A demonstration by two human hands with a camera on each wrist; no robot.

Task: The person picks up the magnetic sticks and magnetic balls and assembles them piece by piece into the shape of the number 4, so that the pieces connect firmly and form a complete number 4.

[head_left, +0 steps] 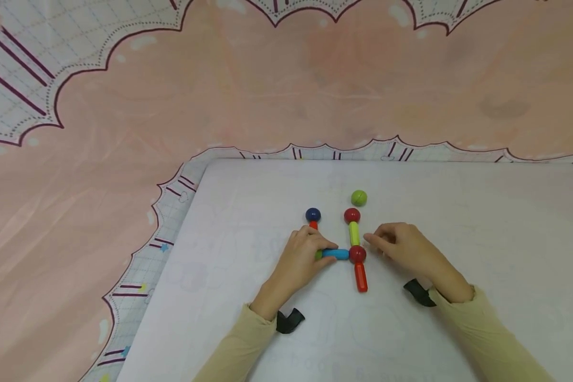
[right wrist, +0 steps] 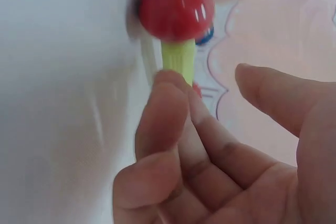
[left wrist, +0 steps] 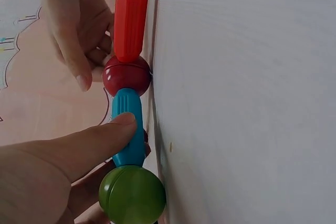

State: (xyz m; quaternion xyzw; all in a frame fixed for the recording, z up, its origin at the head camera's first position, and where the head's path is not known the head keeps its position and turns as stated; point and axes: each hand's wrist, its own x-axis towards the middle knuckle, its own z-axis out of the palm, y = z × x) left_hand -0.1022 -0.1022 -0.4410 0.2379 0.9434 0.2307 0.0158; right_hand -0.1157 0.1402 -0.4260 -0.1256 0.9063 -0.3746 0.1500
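Observation:
My left hand pinches a blue rod between thumb and fingers. A green ball joins one end of that rod, and a dark red ball the other. From this red ball a red rod extends toward me and a yellow-green rod away, topped by another red ball. Past my left fingers show a dark blue ball and a bit of another red rod. My right hand hovers beside the yellow-green rod, fingers loosely bent, thumb apart, holding nothing.
A loose green ball lies beyond the far red ball. Everything rests on a white tabletop, whose far and left edges border a patterned pink cloth. Black straps stick out by both wrists.

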